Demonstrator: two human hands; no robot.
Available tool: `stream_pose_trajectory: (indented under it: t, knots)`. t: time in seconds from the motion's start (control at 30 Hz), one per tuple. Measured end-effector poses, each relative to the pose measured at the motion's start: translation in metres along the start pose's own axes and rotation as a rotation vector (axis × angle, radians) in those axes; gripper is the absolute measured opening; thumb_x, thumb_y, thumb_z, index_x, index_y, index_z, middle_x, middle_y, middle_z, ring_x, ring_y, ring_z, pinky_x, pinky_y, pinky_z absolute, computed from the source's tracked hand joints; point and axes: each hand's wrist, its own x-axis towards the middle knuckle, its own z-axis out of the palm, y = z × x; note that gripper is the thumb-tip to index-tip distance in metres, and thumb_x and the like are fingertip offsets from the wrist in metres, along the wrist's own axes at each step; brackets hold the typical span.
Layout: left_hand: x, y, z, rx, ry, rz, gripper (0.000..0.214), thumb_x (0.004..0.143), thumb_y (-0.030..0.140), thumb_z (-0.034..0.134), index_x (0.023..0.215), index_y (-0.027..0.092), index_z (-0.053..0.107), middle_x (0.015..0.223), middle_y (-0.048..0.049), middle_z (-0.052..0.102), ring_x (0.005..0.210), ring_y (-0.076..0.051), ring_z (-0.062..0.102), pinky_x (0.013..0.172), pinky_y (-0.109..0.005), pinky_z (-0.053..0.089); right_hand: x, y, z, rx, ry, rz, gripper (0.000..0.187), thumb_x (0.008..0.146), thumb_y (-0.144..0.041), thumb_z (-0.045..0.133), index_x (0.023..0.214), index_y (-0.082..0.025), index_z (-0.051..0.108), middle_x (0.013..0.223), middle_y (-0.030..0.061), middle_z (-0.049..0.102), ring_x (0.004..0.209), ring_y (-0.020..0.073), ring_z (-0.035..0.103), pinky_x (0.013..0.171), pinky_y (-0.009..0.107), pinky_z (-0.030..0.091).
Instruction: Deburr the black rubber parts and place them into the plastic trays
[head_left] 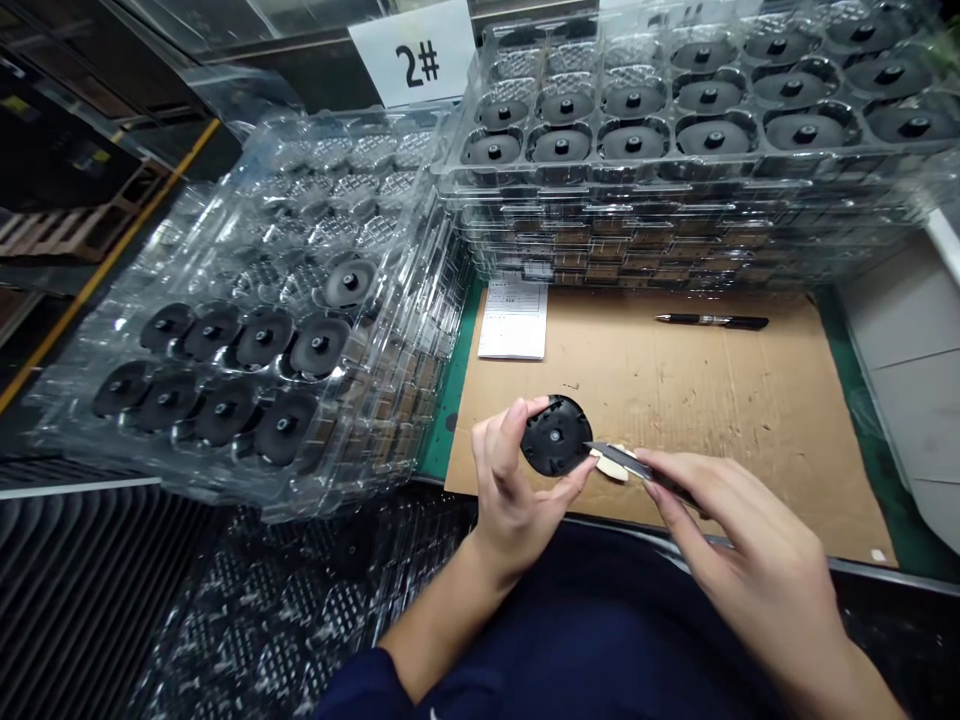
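Note:
Between the thumb and fingers of my left hand [517, 490] is a round black plastic disc [551, 450], gripped by its edge with its ribbed side and small centre hub facing me. My right hand [742, 540] is closed around a slim knife [652, 475] with a pointed grey blade. The blade tip meets or nearly meets the disc's right rim. Just under the blade, a cream-coloured piece [613, 466] lies on the cardboard, partly covered by the knife.
Stacked clear trays [390, 330] with black discs stand at left; another tray stack [675, 170] rises behind. A pen [712, 321] and a paper slip [514, 320] lie on the cardboard sheet [750, 400]. A "2#" sign [414, 55] stands at the back, a pale bin [900, 340] at right.

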Motion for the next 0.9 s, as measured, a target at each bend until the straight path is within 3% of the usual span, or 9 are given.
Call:
stream_pose_trajectory:
  t: [0.23,0.47,0.57,0.7,0.83,0.9]
  knots:
    - [-0.001,0.0,-0.001,0.016,-0.006,0.004,0.103,0.063,0.019,0.079,0.142,0.02,0.014,0.114,-0.0149,0.058,0.101,-0.024,0.057,0.084,-0.043,0.048,-0.003,0.0,-0.015,0.068,-0.069,-0.044,0.029,0.084,-0.015,0.058,0.112,-0.024,0.06,0.1,0.0,0.063,0.091,0.0113,0.058,0.082,0.024,0.045]
    - [-0.001,0.002,0.001,-0.025,-0.031,-0.048,0.106,0.062,0.019,0.08,0.143,0.02,0.012,0.116,-0.0148,0.055,0.102,-0.025,0.056,0.086,-0.043,0.048,-0.008,0.028,-0.014,-0.038,0.034,0.164,0.021,0.085,-0.028,0.057,0.105,-0.029,0.062,0.102,-0.004,0.064,0.095,0.0111,0.06,0.086,0.022,0.044]
    - [0.0,0.003,-0.001,-0.075,-0.063,-0.098,0.106,0.062,0.022,0.081,0.143,0.018,0.013,0.116,-0.0149,0.056,0.103,-0.024,0.055,0.088,-0.042,0.046,-0.01,0.052,-0.007,-0.097,0.078,0.249,0.02,0.085,-0.034,0.056,0.102,-0.028,0.064,0.101,-0.0033,0.065,0.094,0.0116,0.06,0.083,0.021,0.044]
    - [0.003,0.004,-0.004,-0.089,-0.144,-0.156,0.094,0.06,0.032,0.081,0.137,0.014,0.03,0.113,-0.0133,0.059,0.103,-0.022,0.054,0.09,-0.037,0.045,-0.018,0.103,-0.001,-0.274,0.152,0.379,0.028,0.084,-0.044,0.052,0.101,-0.027,0.065,0.096,-0.0007,0.065,0.084,0.0131,0.061,0.071,0.023,0.045]
    - [0.006,0.003,-0.007,-0.122,-0.187,-0.227,0.08,0.059,0.035,0.081,0.126,0.014,0.043,0.112,-0.0122,0.06,0.103,-0.021,0.054,0.088,-0.034,0.045,-0.03,0.154,-0.002,-0.424,0.214,0.439,0.036,0.083,-0.046,0.047,0.101,-0.022,0.067,0.083,0.0053,0.065,0.076,0.0208,0.059,0.069,0.033,0.043]
    - [0.008,0.003,-0.008,-0.198,-0.288,-0.308,0.058,0.06,0.037,0.08,0.108,0.015,0.055,0.104,-0.0094,0.063,0.097,-0.02,0.056,0.086,-0.032,0.045,-0.033,0.168,-0.002,-0.469,0.24,0.426,0.041,0.083,-0.047,0.043,0.098,-0.018,0.068,0.084,0.0103,0.064,0.083,0.0274,0.059,0.075,0.04,0.042]
